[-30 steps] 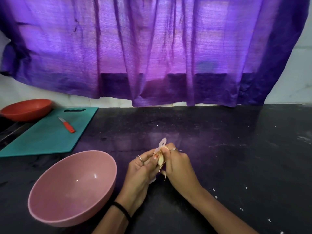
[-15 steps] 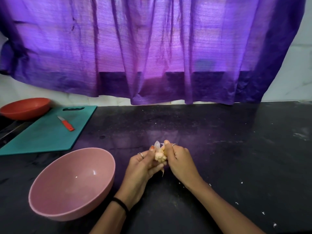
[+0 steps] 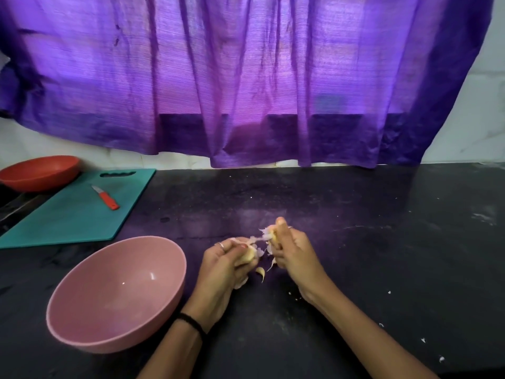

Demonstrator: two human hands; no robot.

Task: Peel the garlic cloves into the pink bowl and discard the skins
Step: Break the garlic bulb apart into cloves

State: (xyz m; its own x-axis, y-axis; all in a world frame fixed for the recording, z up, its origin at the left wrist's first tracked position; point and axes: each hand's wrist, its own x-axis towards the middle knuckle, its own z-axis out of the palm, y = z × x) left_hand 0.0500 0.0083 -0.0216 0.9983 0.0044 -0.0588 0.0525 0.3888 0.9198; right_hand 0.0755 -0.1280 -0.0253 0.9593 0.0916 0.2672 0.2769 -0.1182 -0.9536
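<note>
The pink bowl (image 3: 117, 294) sits on the black counter at the lower left, nothing visible inside it. Just right of it, my left hand (image 3: 224, 263) grips a pale yellow piece of garlic (image 3: 249, 255). My right hand (image 3: 292, 250) pinches another garlic piece (image 3: 272, 236) slightly higher and farther right. A thin strip of papery skin (image 3: 257, 239) stretches between the two pieces. A curled piece of garlic or skin (image 3: 261, 272) hangs or falls below the hands.
A teal cutting board (image 3: 68, 214) with a small red-handled knife (image 3: 106, 198) lies at the back left, beside an orange-red bowl (image 3: 38, 172). Small white skin flecks (image 3: 423, 340) dot the counter at the right. A purple curtain (image 3: 246, 77) hangs behind.
My hands have pulled apart, splitting the garlic into two pieces with skin stretched between them. A small piece has come loose below the hands.
</note>
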